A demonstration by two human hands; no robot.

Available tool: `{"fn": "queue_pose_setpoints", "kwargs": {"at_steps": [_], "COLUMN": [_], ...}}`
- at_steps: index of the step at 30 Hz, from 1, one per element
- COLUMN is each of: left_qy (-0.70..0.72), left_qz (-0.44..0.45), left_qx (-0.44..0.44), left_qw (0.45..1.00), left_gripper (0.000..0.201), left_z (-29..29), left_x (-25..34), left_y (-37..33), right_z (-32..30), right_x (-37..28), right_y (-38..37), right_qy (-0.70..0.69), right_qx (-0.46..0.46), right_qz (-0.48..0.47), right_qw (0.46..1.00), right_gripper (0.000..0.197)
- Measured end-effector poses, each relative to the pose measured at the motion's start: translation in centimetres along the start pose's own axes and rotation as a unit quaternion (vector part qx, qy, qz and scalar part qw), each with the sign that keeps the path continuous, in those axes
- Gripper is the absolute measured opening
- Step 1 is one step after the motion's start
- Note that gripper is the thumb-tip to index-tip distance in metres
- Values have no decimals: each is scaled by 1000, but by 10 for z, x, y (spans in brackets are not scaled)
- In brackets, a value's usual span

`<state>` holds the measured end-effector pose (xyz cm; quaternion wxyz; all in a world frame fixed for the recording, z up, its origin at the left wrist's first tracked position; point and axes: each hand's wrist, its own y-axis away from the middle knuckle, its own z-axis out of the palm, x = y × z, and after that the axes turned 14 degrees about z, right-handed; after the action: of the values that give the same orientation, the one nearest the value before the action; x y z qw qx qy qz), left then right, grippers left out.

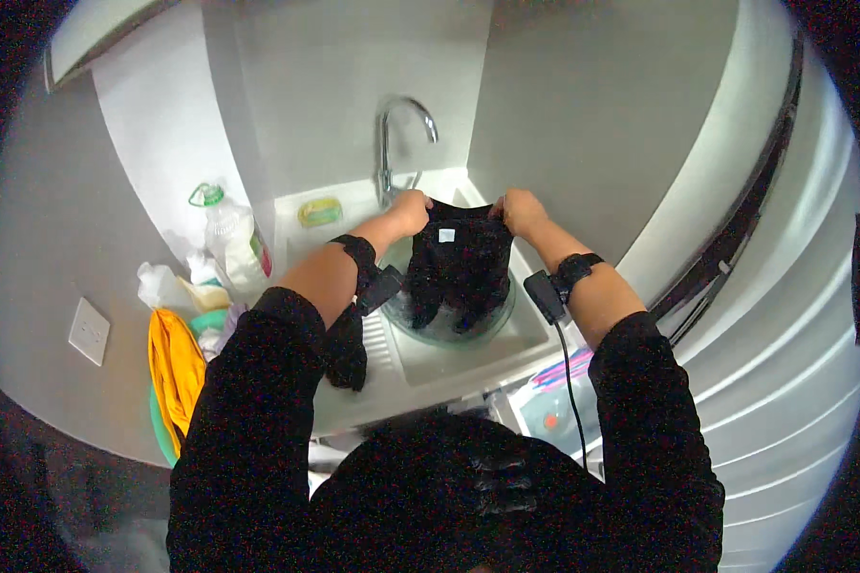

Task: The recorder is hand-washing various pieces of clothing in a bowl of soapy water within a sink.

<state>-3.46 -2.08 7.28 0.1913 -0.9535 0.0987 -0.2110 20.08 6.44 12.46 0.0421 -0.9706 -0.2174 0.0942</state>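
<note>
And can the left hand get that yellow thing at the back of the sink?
Probably yes: the yellow thing lies to the left of the left hand, and nothing seems to stand between them. But that hand holds the black garment, so it would likely need to let go first.

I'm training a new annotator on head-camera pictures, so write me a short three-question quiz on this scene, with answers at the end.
1. What do the left hand and the right hand hold up together?
2. True or false: the yellow cloth hangs over the tap.
3. The small square tag on the held thing is: (a) red, (b) white, (c) green.

Key:
1. A black garment, held by its top edge above a round basin.
2. False: the yellow cloth lies to the left of the sink.
3. b
</note>
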Motion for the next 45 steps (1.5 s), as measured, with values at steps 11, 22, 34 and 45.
{"fn": "queue_pose_setpoints", "kwargs": {"at_steps": [11,22,34,45], "left_qy": [-71,-140,-122,-148], "left_qz": [31,134,-17,-56], "left_qx": [226,377,170,-186], "left_qw": [971,906,978,970], "left_gripper": [24,30,30,37], "left_z": [-148,-260,-154,-18], "left_x": [72,124,56,-6], "left_y": [-93,-115,-81,-9], "right_z": [-162,-276,-155,39], "right_x": [-12,-57,-42,9], "right_y": [-40,-18,-11,-38], "right_qy": [-37,-119,31,133], "right_qx": [286,442,278,-59], "right_qz": [6,-66,13,69], "right_qw": [957,887,960,987], "right_gripper": [35,31,30,33]}}
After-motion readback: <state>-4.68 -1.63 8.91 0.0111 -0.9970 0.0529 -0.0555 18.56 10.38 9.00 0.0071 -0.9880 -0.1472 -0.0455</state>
